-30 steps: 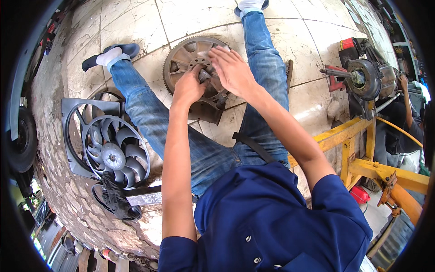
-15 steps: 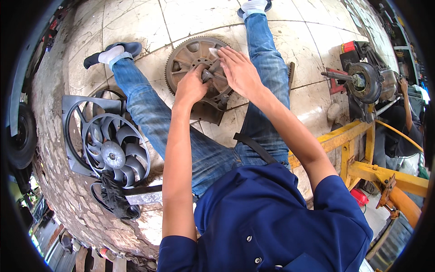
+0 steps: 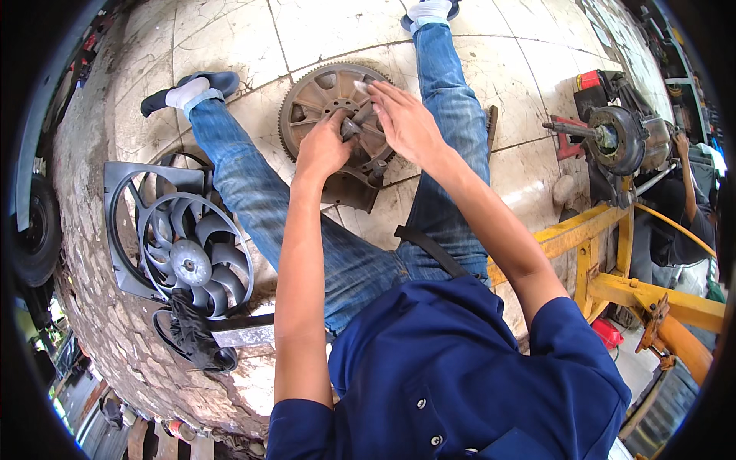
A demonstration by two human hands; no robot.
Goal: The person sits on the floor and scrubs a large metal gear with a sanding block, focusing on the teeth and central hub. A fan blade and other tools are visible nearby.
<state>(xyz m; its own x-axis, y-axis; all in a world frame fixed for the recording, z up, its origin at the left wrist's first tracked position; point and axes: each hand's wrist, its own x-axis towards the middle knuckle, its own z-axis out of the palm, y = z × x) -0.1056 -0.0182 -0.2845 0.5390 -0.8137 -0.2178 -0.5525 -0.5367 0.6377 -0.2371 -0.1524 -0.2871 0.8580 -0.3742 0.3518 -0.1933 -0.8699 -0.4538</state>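
Note:
On the tiles between my legs lies a round, toothed flywheel (image 3: 308, 132), brown-grey with worn metal. My left hand (image 3: 323, 147) is over its hub, with fingers curled round a stubby grey metal piece (image 3: 350, 129); its exact kind I cannot make out. My right hand (image 3: 408, 126) hovers at the flywheel's right side, fingers stretched out together and palm turned left, beside a short grey bar (image 3: 366, 113) that runs up from the metal piece. Whether the palm touches the bar is unclear. A flat metal bracket (image 3: 349, 190) shows at the flywheel's near edge.
A black radiator fan (image 3: 190, 261) in its shroud lies by my left leg. To the right stand a yellow metal frame (image 3: 606, 287) and a drum-shaped hub assembly (image 3: 619, 142). Another person's arm (image 3: 688, 184) reaches in at the far right. A tyre (image 3: 38, 230) shows far left.
Hardly anything differs. My right forearm has shifted very slightly left; both hands keep their places over the flywheel.

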